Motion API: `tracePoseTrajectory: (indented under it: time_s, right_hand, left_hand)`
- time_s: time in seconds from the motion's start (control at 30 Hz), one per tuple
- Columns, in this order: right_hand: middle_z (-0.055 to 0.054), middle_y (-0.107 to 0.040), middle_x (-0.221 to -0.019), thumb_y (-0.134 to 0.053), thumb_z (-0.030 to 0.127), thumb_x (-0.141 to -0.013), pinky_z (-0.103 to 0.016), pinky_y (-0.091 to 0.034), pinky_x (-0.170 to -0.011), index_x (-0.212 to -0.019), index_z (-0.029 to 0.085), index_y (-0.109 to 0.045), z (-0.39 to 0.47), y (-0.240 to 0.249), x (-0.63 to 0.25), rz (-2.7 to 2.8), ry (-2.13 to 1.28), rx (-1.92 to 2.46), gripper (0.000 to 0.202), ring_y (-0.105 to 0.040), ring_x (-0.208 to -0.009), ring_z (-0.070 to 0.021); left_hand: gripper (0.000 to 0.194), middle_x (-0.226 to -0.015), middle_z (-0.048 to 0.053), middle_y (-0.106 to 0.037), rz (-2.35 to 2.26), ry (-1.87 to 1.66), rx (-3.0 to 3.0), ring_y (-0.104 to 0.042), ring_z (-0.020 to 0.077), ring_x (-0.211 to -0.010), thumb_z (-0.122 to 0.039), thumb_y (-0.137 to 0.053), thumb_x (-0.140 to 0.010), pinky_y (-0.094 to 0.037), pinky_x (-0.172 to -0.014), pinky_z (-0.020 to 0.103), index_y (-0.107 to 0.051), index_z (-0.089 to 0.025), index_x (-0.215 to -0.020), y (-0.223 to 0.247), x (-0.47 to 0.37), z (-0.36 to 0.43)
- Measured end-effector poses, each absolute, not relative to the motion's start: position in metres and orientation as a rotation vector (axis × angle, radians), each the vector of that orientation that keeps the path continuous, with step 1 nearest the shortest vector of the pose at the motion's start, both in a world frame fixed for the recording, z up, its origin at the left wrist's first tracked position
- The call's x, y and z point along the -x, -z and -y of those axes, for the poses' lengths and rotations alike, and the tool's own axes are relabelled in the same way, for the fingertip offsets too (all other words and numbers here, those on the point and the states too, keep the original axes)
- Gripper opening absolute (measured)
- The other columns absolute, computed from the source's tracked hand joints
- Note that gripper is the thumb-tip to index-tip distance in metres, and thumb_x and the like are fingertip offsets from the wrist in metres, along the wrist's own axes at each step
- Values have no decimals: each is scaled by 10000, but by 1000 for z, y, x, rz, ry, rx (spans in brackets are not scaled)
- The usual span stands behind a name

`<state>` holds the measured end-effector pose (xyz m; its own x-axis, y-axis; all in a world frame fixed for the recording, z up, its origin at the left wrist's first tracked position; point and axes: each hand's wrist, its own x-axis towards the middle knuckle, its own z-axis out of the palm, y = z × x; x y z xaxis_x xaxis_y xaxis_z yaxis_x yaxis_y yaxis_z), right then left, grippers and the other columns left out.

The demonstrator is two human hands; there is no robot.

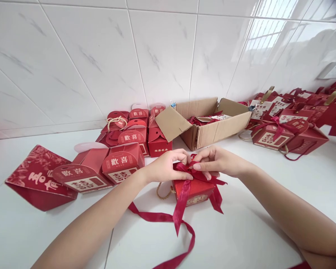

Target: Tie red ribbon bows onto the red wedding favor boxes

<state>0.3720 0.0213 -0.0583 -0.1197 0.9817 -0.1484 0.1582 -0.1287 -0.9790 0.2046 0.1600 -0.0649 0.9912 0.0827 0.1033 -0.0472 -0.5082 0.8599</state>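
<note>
A small red gift box (197, 194) sits on the white table in front of me, with a dark red ribbon (182, 203) tied in a bow on its top. My left hand (172, 166) pinches the bow's left side between thumb and fingers. On the right side of the bow, my right hand (212, 162) grips the ribbon near the knot. Ribbon tails hang over the front and right of the box. A tan twisted cord (164, 192) loops out at its left. Another long ribbon (156, 216) curls over the table toward the front edge.
Several red boxes (123, 160) stand at the left and centre back. An open cardboard carton (221, 130) with red items is behind my hands. More red boxes and bags (274, 138) crowd the right back, along the tiled wall (162, 56).
</note>
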Motion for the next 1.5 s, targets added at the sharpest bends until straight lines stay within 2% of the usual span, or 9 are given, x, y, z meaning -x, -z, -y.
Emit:
tracePoseTrajectory:
  time_s: [0.2, 0.37, 0.43, 0.67, 0.9, 1.07, 1.2, 1.3, 1.5]
  right_hand:
    - [73, -425, -431, -627, 507, -824, -211, -194, -386, -675, 158, -514, -18, 54, -373, 1373, -1495, 1386, 395, -300, -387, -44]
    - [2, -534, -716, -675, 396, -786, -248, -350, -549, -599, 178, -377, -18, 59, -357, 1519, -787, 1541, 414, -450, -624, -95]
    - [-21, -571, -780, -681, 365, -769, -272, -396, -617, -573, 186, -315, -19, 61, -352, 1570, -680, 1528, 451, -500, -705, -124]
    - [-10, -618, -708, -664, 349, -777, -255, -338, -547, -564, 188, -302, -20, 63, -354, 1542, -844, 1527, 450, -451, -615, -98]
    - [66, -332, -544, -663, 297, -766, -242, -252, -497, -536, 183, -341, -20, 62, -357, 1655, -789, 1521, 412, -302, -523, -67]
    - [58, -335, -559, -660, 319, -774, -244, -278, -520, -555, 189, -316, -20, 63, -360, 1640, -821, 1541, 428, -346, -551, -83]
    - [13, -466, -681, -602, 349, -831, -256, -339, -576, -580, 188, -325, -22, 62, -359, 1601, -772, 1515, 406, -411, -627, -101]
    - [-1, -467, -688, -550, 370, -867, -266, -357, -598, -552, 187, -307, -25, 65, -357, 1602, -663, 1505, 438, -415, -632, -107]
    - [32, -328, -603, -562, 319, -839, -258, -292, -541, -519, 189, -231, -27, 75, -355, 1612, -471, 1606, 478, -354, -576, -96]
  left_hand:
    - [416, -993, 35, -543, -47, -138, -2084, -553, 169, -892, -307, -760, -699, -446, -810, 313, -371, -186, -615, 65, -204, -160]
    - [416, -919, 14, -538, -57, -171, -2123, -531, 158, -834, -340, -754, -701, -436, -781, 311, -368, -195, -650, 64, -204, -160]
    - [397, -890, 1, -539, -69, -170, -2132, -528, 158, -827, -338, -761, -693, -431, -775, 307, -390, -197, -684, 62, -203, -160]
    - [401, -980, 17, -567, -91, -166, -2190, -551, 186, -926, -343, -807, -641, -424, -850, 335, -440, -191, -700, 54, -199, -162]
    - [431, -928, 11, -542, -104, -106, -2302, -540, 166, -822, -406, -792, -651, -431, -747, 304, -439, -171, -574, 51, -200, -162]
    - [409, -929, 14, -526, -133, -119, -2336, -531, 163, -800, -447, -778, -662, -430, -721, 300, -490, -169, -579, 51, -198, -164]
    - [384, -928, 20, -530, -126, -167, -2307, -524, 150, -779, -477, -621, -811, -434, -735, 306, -478, -175, -621, 53, -198, -166]
    - [415, -908, 22, -525, -126, -195, -2301, -522, 135, -752, -463, -544, -866, -436, -727, 294, -452, -171, -586, 55, -199, -164]
    - [384, -950, 23, -538, -150, -247, -2253, -527, 121, -746, -319, -597, -820, -423, -719, 275, -395, -165, -531, 61, -202, -159]
